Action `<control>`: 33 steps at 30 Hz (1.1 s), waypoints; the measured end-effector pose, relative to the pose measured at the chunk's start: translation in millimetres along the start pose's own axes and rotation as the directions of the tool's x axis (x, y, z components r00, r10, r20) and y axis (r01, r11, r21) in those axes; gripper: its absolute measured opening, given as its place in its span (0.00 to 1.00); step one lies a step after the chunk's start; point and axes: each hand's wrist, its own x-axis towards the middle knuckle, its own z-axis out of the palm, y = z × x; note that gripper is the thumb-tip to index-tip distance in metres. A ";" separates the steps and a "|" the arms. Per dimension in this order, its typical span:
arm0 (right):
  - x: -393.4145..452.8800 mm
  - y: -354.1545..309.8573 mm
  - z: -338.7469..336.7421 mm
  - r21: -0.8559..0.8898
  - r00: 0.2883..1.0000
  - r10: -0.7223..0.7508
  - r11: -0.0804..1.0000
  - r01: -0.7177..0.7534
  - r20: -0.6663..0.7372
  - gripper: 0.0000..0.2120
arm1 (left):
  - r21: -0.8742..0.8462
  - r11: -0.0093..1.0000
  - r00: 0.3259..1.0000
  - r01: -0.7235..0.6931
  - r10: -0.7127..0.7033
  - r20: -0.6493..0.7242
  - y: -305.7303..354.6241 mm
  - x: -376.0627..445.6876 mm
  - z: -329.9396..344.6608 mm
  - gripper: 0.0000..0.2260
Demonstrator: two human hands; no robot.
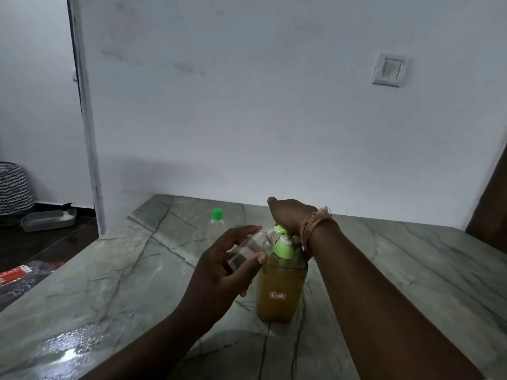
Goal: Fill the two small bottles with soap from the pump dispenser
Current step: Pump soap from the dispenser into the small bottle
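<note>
Clear plastic, light and likely slippery, the small bottle (252, 246) is lying tilted in the left hand (219, 270), fingers curling round its body, mouth at the pump dispenser (281, 281) nozzle. Right hand (292, 218) is pressing the pump, fingers hidden. At 11 o'clock, bottle 2 (216, 224) is standing capped.

Dim, soft frame; glare, perhaps wet, on countertop (82, 338).
</note>
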 end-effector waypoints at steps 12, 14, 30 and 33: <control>4.8 1.8 -0.8 -0.110 0.999 -0.012 0.994 0.015 0.034 0.25 | -0.425 0.890 0.986 0.163 -0.137 0.092 -1.7 -10.4 -0.6 0.16; 10.5 3.9 4.0 -0.133 0.999 -0.023 0.991 0.018 -0.036 0.26 | -0.418 0.897 0.990 0.141 -0.124 0.068 -1.7 -9.5 -1.8 0.16; 7.3 4.1 9.5 -0.158 0.998 -0.039 0.987 0.032 -0.042 0.20 | -0.188 0.979 0.995 0.075 -0.062 0.073 -3.4 -15.2 -1.7 0.24; 3.1 0.5 8.8 -0.157 0.999 -0.033 0.987 0.033 0.005 0.19 | -0.187 0.979 0.994 0.084 -0.069 0.087 -1.1 -18.1 -1.0 0.20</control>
